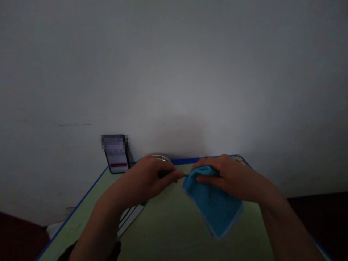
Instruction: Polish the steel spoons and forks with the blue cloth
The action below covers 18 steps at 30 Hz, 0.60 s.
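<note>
My right hand [217,170] is closed on a blue cloth [217,206], pinched at its top with the rest draping down over the table. My left hand [152,177] is closed around a thin object with a dark handle [163,173]. A narrow bit of that object shows between the two hands and runs into the folded cloth, which hides its far end, so I cannot tell its kind. Both hands are above the table, close together and level with each other.
The pale green table [174,232] has a blue edge and meets a plain wall [174,72]. A phone [118,156] leans upright at the back left. Behind my left hand shows a shiny metal rim [161,157]. Striped flat pieces [132,217] lie beneath my left forearm.
</note>
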Motion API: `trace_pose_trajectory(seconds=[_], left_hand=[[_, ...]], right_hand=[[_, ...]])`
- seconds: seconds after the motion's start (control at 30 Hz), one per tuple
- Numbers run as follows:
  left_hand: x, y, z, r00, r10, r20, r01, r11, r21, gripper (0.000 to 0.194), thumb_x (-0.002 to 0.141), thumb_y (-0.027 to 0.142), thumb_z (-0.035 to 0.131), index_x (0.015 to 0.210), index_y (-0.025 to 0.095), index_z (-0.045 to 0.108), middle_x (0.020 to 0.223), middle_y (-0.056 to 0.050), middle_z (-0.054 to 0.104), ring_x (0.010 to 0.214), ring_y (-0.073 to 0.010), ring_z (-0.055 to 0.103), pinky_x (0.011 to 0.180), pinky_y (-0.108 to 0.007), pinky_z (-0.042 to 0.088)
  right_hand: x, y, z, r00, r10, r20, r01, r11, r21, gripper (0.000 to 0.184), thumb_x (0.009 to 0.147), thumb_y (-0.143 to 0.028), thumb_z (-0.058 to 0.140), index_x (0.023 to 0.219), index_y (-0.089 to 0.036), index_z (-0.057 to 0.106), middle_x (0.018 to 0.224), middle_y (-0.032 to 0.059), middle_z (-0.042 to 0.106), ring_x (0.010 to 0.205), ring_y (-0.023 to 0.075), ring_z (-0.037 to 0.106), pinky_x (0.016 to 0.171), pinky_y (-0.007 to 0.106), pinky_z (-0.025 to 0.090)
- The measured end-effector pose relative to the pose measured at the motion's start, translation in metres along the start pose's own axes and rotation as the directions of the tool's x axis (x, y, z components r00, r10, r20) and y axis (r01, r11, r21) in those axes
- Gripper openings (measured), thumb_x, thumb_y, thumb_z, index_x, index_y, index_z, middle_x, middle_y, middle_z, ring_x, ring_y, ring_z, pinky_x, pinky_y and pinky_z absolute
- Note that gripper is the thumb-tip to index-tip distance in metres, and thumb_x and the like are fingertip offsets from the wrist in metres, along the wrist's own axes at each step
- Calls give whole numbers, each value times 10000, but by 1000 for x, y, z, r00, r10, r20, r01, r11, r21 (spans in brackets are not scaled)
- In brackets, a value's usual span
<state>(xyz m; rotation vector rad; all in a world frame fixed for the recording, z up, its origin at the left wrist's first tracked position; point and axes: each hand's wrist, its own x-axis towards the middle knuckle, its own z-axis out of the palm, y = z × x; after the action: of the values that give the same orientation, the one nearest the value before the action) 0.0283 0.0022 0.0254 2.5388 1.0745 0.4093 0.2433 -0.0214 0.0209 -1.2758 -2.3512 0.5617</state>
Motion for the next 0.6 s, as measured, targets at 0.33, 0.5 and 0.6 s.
trace_pose_trajectory(seconds=[0.33, 0.5, 0.6], left_hand=[[-3, 0, -2, 992, -84, -96, 82, 996, -20, 371, 902, 361, 314, 714, 150, 554, 529, 43, 479, 470, -73, 425, 461, -181, 309], [-1, 2, 3, 987, -120, -109, 123, 992, 22, 418, 913, 384, 270, 695, 155, 543, 572, 21, 525, 520, -97, 472, 511, -206, 336], [-2, 0, 0, 986, -134, -96, 139, 989, 52, 417, 900, 406, 296, 743, 151, 585, 579, 16, 542, 519, -100, 472, 500, -209, 320]], right_hand=[[10, 4, 6, 889, 91, -449, 31, 966, 255, 286, 783, -345, 571, 1043, -230, 601, 964, 16, 665, 841, 174, 609, 720, 295, 473], [22, 5, 22, 884, 193, -425, -26, 929, 369, 230, 797, -354, 541, 933, -179, 604, 832, 18, 655, 748, 158, 600, 651, 272, 471], [20, 8, 20, 955, 152, -255, -53, 933, 356, 207, 821, -347, 506, 903, -179, 596, 793, 8, 632, 714, 138, 577, 617, 246, 453]])
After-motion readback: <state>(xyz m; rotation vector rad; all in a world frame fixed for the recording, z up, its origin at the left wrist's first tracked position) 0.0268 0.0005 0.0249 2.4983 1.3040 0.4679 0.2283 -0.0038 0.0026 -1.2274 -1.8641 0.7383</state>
